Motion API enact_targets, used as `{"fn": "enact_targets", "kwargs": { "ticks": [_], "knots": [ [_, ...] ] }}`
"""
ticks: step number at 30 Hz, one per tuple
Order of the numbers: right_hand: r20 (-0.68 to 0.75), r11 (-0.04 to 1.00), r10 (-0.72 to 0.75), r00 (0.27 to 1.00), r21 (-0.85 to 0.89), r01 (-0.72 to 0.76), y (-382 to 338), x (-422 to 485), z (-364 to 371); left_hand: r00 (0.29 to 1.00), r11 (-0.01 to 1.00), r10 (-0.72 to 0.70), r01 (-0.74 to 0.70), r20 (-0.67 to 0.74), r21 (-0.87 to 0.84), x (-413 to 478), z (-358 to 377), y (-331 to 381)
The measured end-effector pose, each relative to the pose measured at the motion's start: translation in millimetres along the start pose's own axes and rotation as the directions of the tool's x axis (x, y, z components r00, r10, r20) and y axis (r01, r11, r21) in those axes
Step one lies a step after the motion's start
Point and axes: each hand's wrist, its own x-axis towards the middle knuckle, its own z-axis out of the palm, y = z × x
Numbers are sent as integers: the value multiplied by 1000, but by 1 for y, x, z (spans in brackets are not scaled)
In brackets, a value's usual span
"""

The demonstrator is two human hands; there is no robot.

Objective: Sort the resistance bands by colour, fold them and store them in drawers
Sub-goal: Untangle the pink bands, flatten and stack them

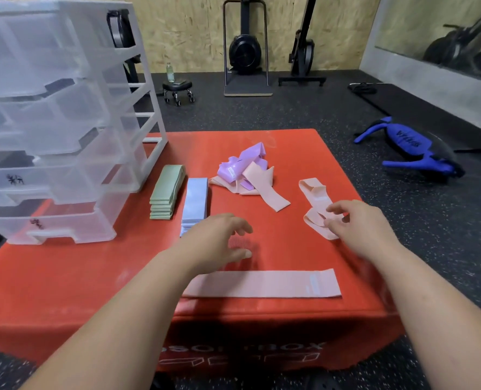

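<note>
Our left hand (219, 237) hangs just above the red box (92, 277) with fingers loosely curled, holding nothing. Our right hand (357, 223) has its fingertips on a loose, twisted peach band (313, 192) near the box's right edge (motion blur keeps us from telling whether they pinch it or only touch it). Along the near edge, one pink band (261, 284) lies flat and straight between our forearms. Farther back we see a tangled pile of purple bands (242, 167) and more peach ones. Left of it, a folded green stack (166, 192) sits just beside a folded pale blue stack (195, 201). The clear plastic drawer unit (64, 122) stands on the box's left corner, its drawers closed.
</note>
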Motion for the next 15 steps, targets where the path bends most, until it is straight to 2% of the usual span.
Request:
{"fn": "enact_targets", "kwargs": {
  "ticks": [8, 15],
  "knots": [
    [24, 998, 5, 1000, -63, -3, 9, 51, 24, 1000, 1000, -6, 7, -14, 10, 49, 22, 3],
    [212, 977, 9, 977, -208, 36, 13, 87, 52, 1000, 1000, 19, -19, -16, -3, 73, 36, 7]
  ]
}}
